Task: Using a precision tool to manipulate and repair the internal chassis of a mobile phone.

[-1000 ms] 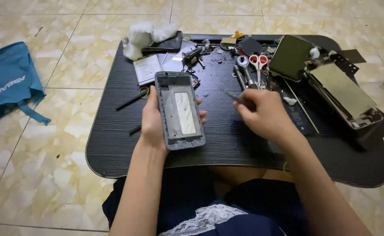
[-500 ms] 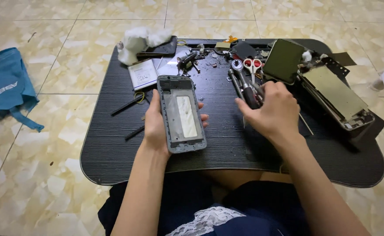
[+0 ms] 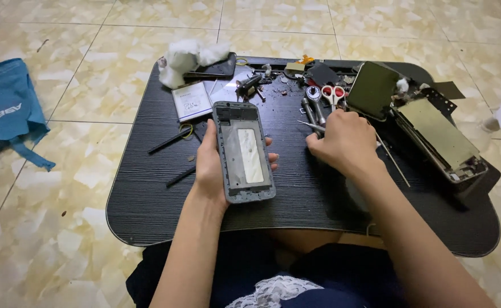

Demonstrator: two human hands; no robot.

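Note:
My left hand holds a grey opened phone frame upright in its palm, above the black table. A pale rectangular patch shows inside the frame. My right hand is closed, knuckles up, to the right of the frame and just below the red-handled scissors and some metal screwdrivers. A thin metal tool tip sticks out from its fingers to the left; the rest of that tool is hidden under the hand.
A dismantled phone body and a dark screen panel lie at the right. A flat white battery, cotton wad, small parts and two black sticks lie at the left and back. A blue bag is on the tiled floor.
My right hand has moved away from me, from beside the phone frame up to the scissors and screwdrivers. The left hand keeps the frame in about the same place.

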